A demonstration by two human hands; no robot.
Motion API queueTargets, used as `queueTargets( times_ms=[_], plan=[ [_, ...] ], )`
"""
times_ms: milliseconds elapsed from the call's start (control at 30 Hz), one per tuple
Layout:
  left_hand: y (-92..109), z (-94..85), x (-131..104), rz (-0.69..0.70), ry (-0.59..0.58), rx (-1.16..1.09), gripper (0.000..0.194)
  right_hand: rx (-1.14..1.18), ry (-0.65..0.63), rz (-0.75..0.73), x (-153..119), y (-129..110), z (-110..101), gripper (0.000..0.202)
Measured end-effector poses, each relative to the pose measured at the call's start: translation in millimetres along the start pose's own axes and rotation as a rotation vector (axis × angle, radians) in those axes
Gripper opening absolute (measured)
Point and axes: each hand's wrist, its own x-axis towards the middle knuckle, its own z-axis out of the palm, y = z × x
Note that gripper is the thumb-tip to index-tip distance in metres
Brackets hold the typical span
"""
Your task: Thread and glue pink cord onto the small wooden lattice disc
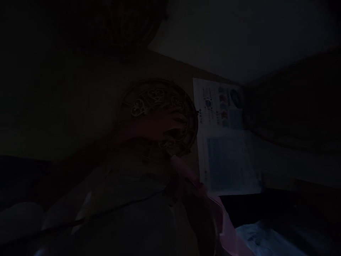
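Observation:
The picture is very dark. A round openwork piece (192, 124) with a dark rim lies flat, with several curled heart-shaped ornaments (137, 107) set inside it. Across it rests my left hand (165, 122), its fingers spread and touching the piece. At the lower right edge of the round piece, my right hand (183, 197) is closed around a pink tool (185, 169) with a narrow pale tip. The tip points at an ornament (167, 144) near the rim. Shadow hides most of the right fingers.
A printed sheet (226, 160) lies just right of the round piece. Another round dark object (122, 25) is at the top. A dark cord (119, 206) runs across the lower left. Pale cloth or plastic (266, 238) shows at lower right.

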Motion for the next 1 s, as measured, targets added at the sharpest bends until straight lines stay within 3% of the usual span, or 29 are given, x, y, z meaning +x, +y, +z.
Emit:
queueTargets(
  times_ms=[433,1000],
  plan=[
    [6,-6.7,-2,-0.012,-0.058,-0.009,0.025,-0.059,-0.034,0.026,-3,-8,-2,0.031],
    [6,-8.4,2,0.0,-0.051,0.049,0.022,-0.036,-0.043,0.01,3,-12,-1,0.035]
  ],
)
